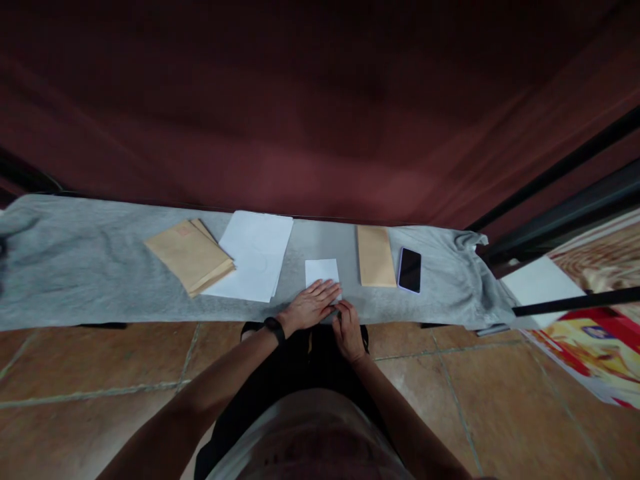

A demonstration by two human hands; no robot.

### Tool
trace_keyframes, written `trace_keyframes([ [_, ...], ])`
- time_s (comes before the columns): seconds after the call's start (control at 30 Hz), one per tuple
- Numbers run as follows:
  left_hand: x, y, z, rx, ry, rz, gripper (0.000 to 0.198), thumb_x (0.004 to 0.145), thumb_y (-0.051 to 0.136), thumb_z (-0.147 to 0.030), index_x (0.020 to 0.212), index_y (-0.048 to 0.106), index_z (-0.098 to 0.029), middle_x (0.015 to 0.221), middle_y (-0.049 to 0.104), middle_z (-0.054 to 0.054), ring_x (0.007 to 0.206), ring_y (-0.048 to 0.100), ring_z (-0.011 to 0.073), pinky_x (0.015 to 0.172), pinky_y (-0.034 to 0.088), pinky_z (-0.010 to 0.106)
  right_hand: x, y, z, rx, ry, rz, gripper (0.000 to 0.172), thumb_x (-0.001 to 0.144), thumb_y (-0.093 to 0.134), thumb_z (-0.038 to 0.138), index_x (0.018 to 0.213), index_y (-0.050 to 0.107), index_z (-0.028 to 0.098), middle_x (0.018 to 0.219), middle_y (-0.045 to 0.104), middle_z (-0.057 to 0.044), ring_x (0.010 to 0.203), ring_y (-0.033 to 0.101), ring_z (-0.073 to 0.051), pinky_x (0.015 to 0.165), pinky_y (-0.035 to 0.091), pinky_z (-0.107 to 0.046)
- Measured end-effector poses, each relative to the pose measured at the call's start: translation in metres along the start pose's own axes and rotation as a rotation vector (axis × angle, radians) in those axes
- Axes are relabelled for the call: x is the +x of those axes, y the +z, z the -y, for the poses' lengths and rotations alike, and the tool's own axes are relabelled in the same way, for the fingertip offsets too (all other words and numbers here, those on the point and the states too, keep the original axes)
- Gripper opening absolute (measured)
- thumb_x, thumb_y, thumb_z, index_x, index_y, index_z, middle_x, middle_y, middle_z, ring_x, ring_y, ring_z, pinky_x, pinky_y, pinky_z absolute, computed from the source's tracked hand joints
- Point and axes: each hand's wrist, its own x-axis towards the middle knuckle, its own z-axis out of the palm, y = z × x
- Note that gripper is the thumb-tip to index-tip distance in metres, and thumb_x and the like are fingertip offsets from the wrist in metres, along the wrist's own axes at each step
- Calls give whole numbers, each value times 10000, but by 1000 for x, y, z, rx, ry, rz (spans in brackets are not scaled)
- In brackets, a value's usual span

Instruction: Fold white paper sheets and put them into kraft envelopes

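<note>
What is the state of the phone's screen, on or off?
Off, it seems: the phone lies face up on the grey cloth, and its screen is black, with no lit display visible.

Grey cloth (100, 267) (rumpled), small paper (321, 269), sheets (257, 257), envelopes (190, 257), phone (410, 270)

I am working indoors, seemingly in a home: a cloth-draped bench (105, 267) is standing before me, and brown floor tiles (493, 393) are spreading beneath.

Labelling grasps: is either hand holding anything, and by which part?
Left hand lies flat on the near part of the small white rectangular paper. Right hand is at its near right corner; whether it pinches cannot be told.
</note>
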Motion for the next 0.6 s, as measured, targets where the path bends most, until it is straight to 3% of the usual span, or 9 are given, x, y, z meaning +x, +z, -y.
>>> trace_keyframes([
  [0.13,-12,-4,-8,-20,48,26,570,1024,438,-469,1529,383,-211,1616,383,63,1534,242,208,1258,167,401,3,-1,-2,90,87,-51,386,1055,354,344,1378,512,204,1365,533,-149,1330,494,-249,1131,445,-509],
  [0.23,-19,-4,-13,-21,73,38,581,1003,488,-483,1508,413,-205,1584,436,81,1513,299,215,1251,189,397,19,-8,-3,123,80,-16,412,1065,318,353,1377,545,206,1425,527,-139,1374,472,-240,1166,407,-500],
  [0.43,-25,4,-15,-3,14,69,534,931,625,-474,1347,584,-144,1414,608,143,1388,489,274,1202,298,395,72,-13,-2,58,-162,456,476,1084,272,394,1418,568,229,1463,580,-69,1411,468,-197,1224,339,-458],
  [0.6,-27,6,-16,-1,33,67,502,940,602,-491,1327,596,-171,1442,588,127,1372,503,268,1183,318,392,100,-1,-8,-168,-259,632,476,1084,266,368,1466,521,244,1581,431,-41,1488,360,-196,1255,268,-459],
])
